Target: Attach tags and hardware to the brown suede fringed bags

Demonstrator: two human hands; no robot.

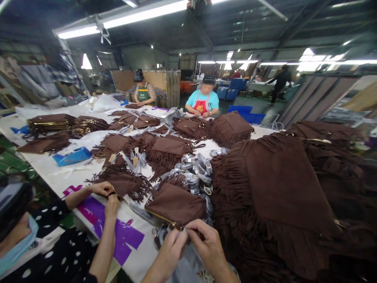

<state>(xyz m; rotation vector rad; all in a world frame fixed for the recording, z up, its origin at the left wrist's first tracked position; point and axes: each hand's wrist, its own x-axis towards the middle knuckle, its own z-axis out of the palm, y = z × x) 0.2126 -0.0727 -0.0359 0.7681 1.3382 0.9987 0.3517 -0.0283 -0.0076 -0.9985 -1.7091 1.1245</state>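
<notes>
A dark, beamed ceiling point(265, 27) spans twelve o'clock, with a long lit tube point(147, 15) at eleven. Brown partition boards point(123, 80) stand at ten, blue bins point(236, 85) toward one, and grey floor point(262, 108) shows at two. Bright windows point(308, 55) glow farther out at two, above slanted, striped panels point(312, 98) near three. The white worktop point(47, 165) reaches toward nine.

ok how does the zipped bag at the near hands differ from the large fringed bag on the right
Edges: the zipped bag shows a gold-coloured zip along its near edge; the fringed bag has long strips along its left edge.
Size: the zipped bag looks much smaller here than the fringed bag.
Handling: the left hand and right hand are at the zipped bag; the fringed bag lies unheld.
Both are dark brown.
</notes>
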